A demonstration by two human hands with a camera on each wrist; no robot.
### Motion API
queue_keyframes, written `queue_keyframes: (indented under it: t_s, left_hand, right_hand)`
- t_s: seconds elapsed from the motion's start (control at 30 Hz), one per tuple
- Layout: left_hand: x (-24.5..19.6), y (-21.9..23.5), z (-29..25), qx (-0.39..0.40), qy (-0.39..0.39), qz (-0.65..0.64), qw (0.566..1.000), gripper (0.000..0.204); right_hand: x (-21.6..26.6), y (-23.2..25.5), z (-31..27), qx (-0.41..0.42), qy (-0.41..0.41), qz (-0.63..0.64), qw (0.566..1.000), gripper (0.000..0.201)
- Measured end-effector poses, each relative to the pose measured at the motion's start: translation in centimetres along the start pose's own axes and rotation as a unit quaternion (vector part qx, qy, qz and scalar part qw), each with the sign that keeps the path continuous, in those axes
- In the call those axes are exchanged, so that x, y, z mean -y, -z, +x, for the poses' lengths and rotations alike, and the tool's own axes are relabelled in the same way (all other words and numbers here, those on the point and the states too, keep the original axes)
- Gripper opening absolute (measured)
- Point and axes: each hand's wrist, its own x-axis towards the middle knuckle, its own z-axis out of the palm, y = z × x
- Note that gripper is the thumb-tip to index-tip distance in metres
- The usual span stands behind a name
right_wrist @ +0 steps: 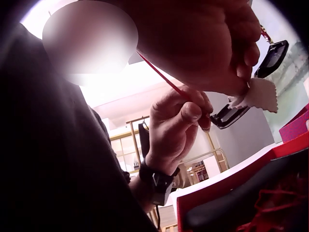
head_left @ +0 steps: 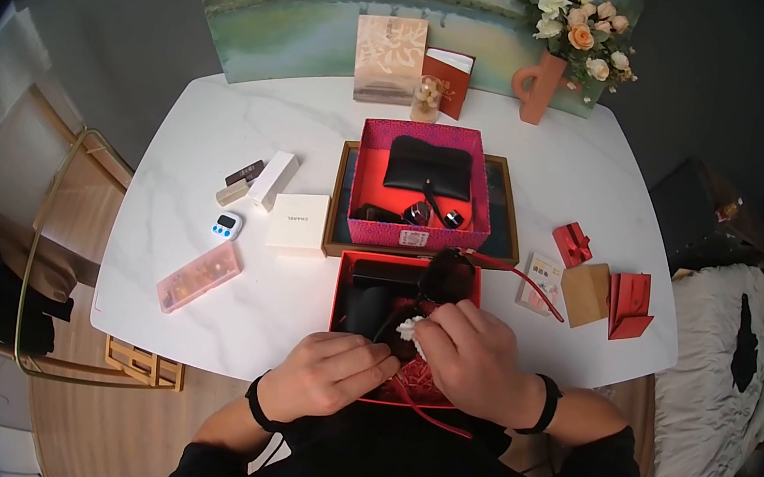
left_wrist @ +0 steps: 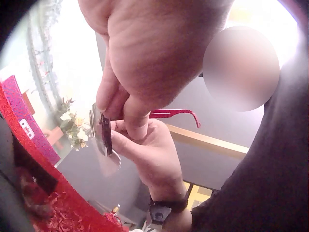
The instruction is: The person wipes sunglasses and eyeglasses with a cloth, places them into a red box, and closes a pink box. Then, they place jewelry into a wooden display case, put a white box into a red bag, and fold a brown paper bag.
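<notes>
A pair of sunglasses [head_left: 448, 277] with dark lenses and red temples is held over an open red box [head_left: 337, 315]. My left hand [head_left: 331, 375] pinches the frame at its near end, by the hinge. With a small white cloth [right_wrist: 263, 94] between its fingers, my right hand [head_left: 486, 365] grips the sunglasses near the bridge; the cloth, with its zigzag edge, lies against the lens in the right wrist view. One red temple sticks out toward the right, the other toward my body. Inside the box are a black case [head_left: 367, 311] and red shredded paper [head_left: 426, 377].
Beyond the red box, a pink patterned box [head_left: 361, 228] holds a black pouch [head_left: 428, 167] and stands on a framed tray [head_left: 336, 232]. To the left lie a white box [head_left: 299, 222], a small timer [head_left: 227, 226] and a pink case [head_left: 200, 277]. Red wallets [head_left: 629, 306] lie right.
</notes>
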Motion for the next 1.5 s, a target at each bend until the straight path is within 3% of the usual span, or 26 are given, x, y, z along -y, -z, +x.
queue_keyframes:
  t_s: [0.07,0.27,0.67,0.97,1.07,1.27,1.5]
  left_hand:
    - [0.0,0.1,0.1,0.005,-0.004,-0.009,1.0,0.027]
    - [-0.5,-0.5,-0.1,0.006,-0.014,-0.019,1.0,0.027]
    - [-0.5,-0.6,0.0,-0.009,-0.006,-0.005,1.0,0.028]
    - [-0.2,-0.2,-0.3,-0.007,0.006,-0.01,1.0,0.026]
    - [-0.3,0.2,0.1,-0.003,-0.001,-0.011,1.0,0.025]
    - [-0.4,-0.1,0.3,0.004,-0.005,-0.022,1.0,0.025]
    - [-0.4,-0.4,-0.1,-0.007,0.003,-0.002,1.0,0.027]
  right_hand:
    - [-0.2,-0.3,0.5,-0.063,-0.012,0.007,0.998,0.014]
    - [-0.2,-1.1,0.6,-0.085,-0.001,0.053,0.995,0.015]
    - [0.4,-1.2,-0.1,-0.005,0.013,0.135,0.991,0.018]
    - [0.5,0.5,-0.4,0.052,0.009,0.069,0.996,0.013]
    - [0.3,0.6,0.0,0.009,-0.013,-0.002,1.0,0.015]
    - [0.1,-0.4,0.6,-0.054,0.0,0.014,0.998,0.02]
    - [0.4,-0.9,0.2,-0.015,0.029,0.116,0.993,0.018]
